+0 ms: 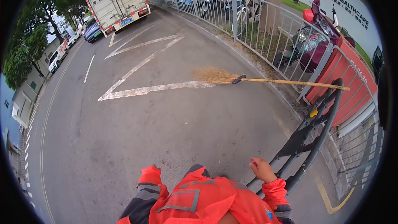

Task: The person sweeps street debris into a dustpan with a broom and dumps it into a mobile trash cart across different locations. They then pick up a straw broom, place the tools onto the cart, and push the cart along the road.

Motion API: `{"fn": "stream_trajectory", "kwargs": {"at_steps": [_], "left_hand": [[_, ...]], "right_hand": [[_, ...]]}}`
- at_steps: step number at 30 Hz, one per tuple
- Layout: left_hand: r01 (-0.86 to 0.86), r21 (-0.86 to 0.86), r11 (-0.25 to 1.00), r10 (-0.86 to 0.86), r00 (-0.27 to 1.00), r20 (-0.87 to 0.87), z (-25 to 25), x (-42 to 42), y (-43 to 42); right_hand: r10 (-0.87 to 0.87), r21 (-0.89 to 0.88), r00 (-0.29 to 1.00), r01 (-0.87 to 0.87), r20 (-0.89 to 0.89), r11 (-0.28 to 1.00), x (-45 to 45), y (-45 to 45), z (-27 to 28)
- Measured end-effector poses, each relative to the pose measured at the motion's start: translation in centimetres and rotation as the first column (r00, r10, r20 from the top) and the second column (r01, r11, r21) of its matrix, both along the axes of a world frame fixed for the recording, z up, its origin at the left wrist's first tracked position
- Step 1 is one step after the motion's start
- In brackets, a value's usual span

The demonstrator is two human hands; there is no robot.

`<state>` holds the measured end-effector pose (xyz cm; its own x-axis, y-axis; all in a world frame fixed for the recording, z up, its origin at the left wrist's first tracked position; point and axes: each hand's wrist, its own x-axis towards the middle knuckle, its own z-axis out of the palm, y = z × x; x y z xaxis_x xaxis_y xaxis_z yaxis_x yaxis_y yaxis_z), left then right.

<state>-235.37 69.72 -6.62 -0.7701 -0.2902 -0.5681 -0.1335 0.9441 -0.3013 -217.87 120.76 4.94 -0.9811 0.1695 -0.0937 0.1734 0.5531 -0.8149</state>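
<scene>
My right hand (262, 170) is loosely curled beside a black barred frame (306, 147), with no object showing in its fingers. Only a sliver of my left hand (155, 167) shows past the orange sleeve, its fingers hidden. A straw broom (215, 76) stretches across the view ahead, its bristles to the left and a black band at their base. Its bamboo handle crosses the top of the black frame at the right. Neither hand touches the broom.
Along the right runs a grey metal railing (265, 37), with parked scooters (317, 37) and a tree trunk (272, 4) behind it. A red board (346, 83) stands by the railing. Ahead on the marked road (166, 120) is a white box truck (117, 4).
</scene>
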Motion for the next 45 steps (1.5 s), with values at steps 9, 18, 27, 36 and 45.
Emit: {"fn": "stream_trajectory", "kwargs": {"at_steps": [9, 18, 27, 36, 45], "left_hand": [[-0.533, 0.488, 0.691, 0.245, 0.808, 0.536, -19.7, -10.2, 0.0], [0.073, 0.941, 0.329, -0.366, 0.929, 0.056, 0.9, -30.0, 36.9], [0.051, 0.957, 0.284, -0.371, 0.927, 0.061, 8.4, -33.5, 49.4], [-0.158, 0.915, 0.372, -0.134, 0.966, 0.222, 8.3, -29.7, 56.6], [-0.276, 0.884, 0.378, 0.383, 0.915, 0.122, 5.3, -29.8, 63.0]], "right_hand": [[0.155, 0.007, 0.986, -0.156, 0.062, 0.988, -21.4, 8.7, -4.1], [0.424, -0.216, 0.889, -0.386, 0.172, 0.897, -33.4, 20.7, -12.3], [0.094, -0.288, 0.988, -0.055, 0.124, 0.956, -35.1, 35.5, -7.0], [0.572, -0.539, 0.769, -0.365, 0.285, 0.759, -42.8, 50.3, -4.7], [0.633, -0.577, 0.703, -0.382, 0.325, 0.721, -45.4, 52.7, -5.1]]}}
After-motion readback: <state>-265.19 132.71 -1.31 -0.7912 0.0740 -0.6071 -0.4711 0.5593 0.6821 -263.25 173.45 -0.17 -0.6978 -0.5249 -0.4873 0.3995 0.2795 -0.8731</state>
